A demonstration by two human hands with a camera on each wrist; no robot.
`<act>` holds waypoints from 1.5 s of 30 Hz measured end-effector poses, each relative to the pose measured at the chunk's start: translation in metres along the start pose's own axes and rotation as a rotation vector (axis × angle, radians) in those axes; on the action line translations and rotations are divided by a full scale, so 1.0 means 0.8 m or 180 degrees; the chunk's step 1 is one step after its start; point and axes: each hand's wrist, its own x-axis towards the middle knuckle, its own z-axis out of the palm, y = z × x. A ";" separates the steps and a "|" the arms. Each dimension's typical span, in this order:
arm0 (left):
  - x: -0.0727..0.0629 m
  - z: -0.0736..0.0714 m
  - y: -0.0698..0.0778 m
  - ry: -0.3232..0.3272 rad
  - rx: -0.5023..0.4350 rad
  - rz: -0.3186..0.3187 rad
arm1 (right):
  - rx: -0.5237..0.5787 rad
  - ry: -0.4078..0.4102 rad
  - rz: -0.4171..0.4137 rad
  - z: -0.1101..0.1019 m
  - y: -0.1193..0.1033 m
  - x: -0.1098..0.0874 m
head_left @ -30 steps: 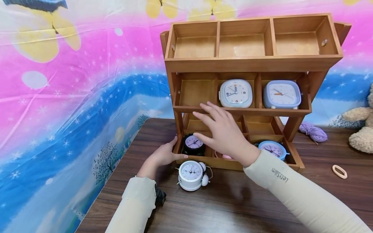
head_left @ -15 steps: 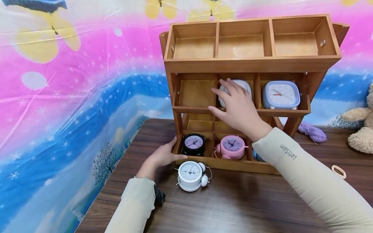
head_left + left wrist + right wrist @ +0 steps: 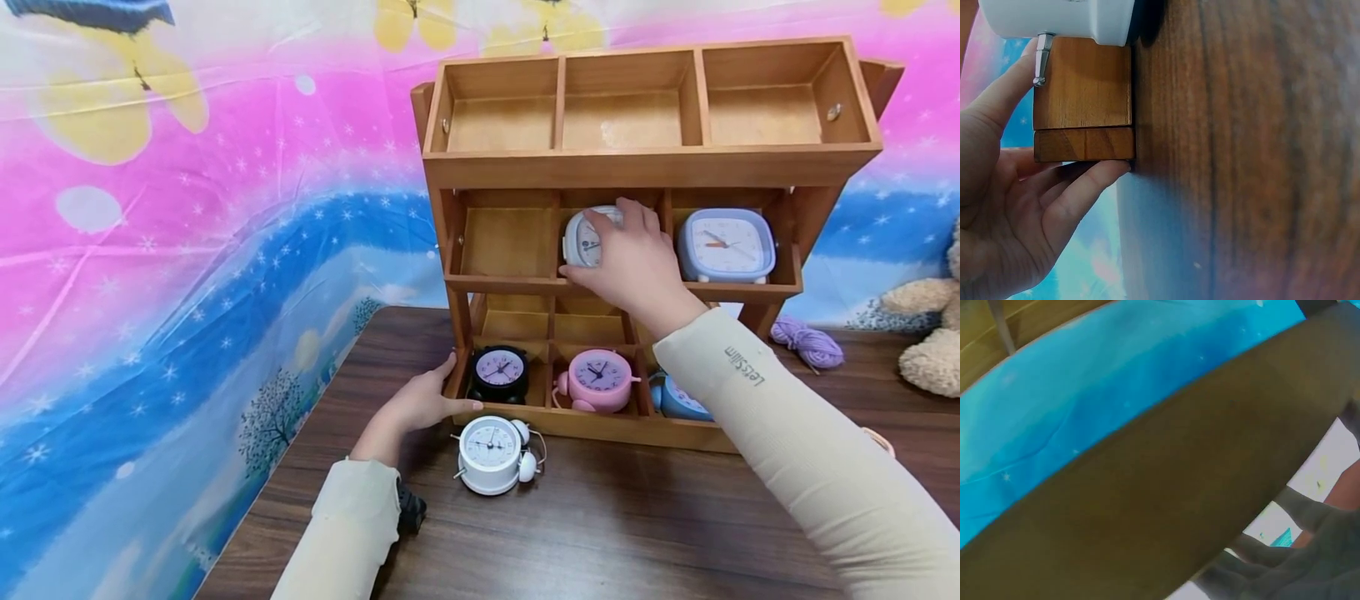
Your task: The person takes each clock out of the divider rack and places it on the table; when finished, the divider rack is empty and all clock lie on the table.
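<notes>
In the head view, my right hand grips a white rounded-square clock in the middle compartment of the second tier. Its thumb is at the clock's lower left, its fingers across the face, covering much of it. My left hand holds the lower left corner of the wooden shelf. The left wrist view shows that hand's thumb and fingers around the shelf's end. Just in front of it, a white twin-bell alarm clock stands on the table. The right wrist view is mostly filled by a dark shelf board.
A lavender clock sits right of my right hand. Below are black, pink and blue alarm clocks, the blue one partly behind my sleeve. Purple yarn and a teddy bear lie at right.
My right hand has moved up and right from before the lower tiers to the white rounded-square clock, and its fingers have closed on it. The left hand stays on the shelf corner.
</notes>
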 end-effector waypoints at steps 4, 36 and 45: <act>0.000 0.000 0.000 0.0004 -0.0005 0.0006 | 0.0017 -0.0189 0.0152 -0.007 -0.006 0.002; 0.000 0.000 0.000 -0.0018 -0.0062 0.0041 | 0.0035 -0.0306 0.0357 -0.004 -0.003 0.017; -0.001 0.001 0.000 -0.0008 -0.0066 0.0033 | -0.0084 -0.0284 0.0237 -0.008 0.000 0.018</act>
